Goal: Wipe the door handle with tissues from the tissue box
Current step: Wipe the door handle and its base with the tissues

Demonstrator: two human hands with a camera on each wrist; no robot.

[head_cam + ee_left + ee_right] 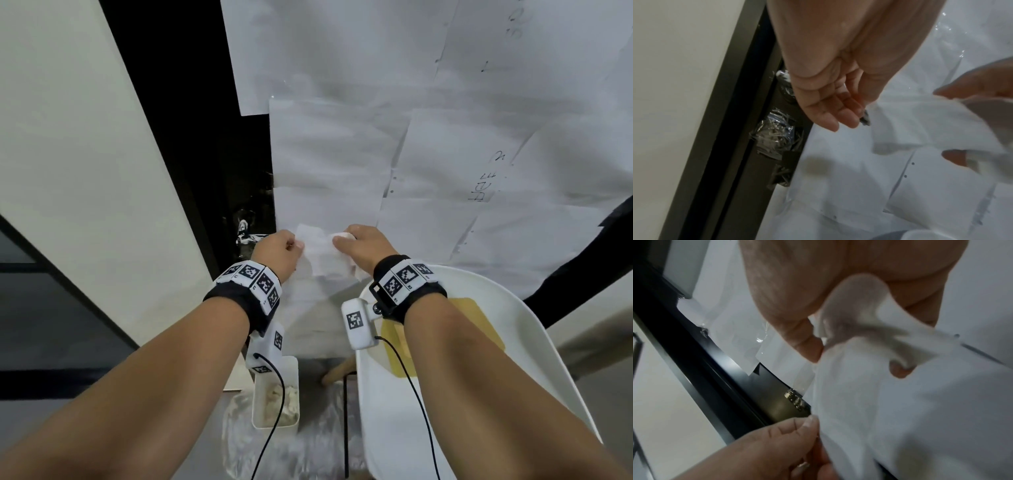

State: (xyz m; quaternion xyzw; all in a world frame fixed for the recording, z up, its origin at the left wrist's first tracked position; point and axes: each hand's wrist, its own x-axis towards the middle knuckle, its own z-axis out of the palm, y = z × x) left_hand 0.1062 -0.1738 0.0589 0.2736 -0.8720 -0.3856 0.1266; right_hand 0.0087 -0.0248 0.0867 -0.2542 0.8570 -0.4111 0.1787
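Note:
I hold a white tissue [322,255] spread between both hands in front of the paper-covered door [376,154]. My left hand [291,245] pinches its left edge with thumb and finger, which the right wrist view shows low down at the left hand [805,425]. My right hand [342,240] grips the tissue's other side, the sheet bunched round its thumb and fingers [813,352]. The door handle [245,234] is dark, wrapped in shiny plastic film, and sits just left of my left hand on the door's black edge. It also shows as the handle [777,134].
A white chair [513,325] stands low on the right with a yellow flat item [472,318] on its seat, partly behind my right forearm. On the floor below my left wrist is a white bin [275,414] with crumpled tissues. A pale wall [68,154] lies left.

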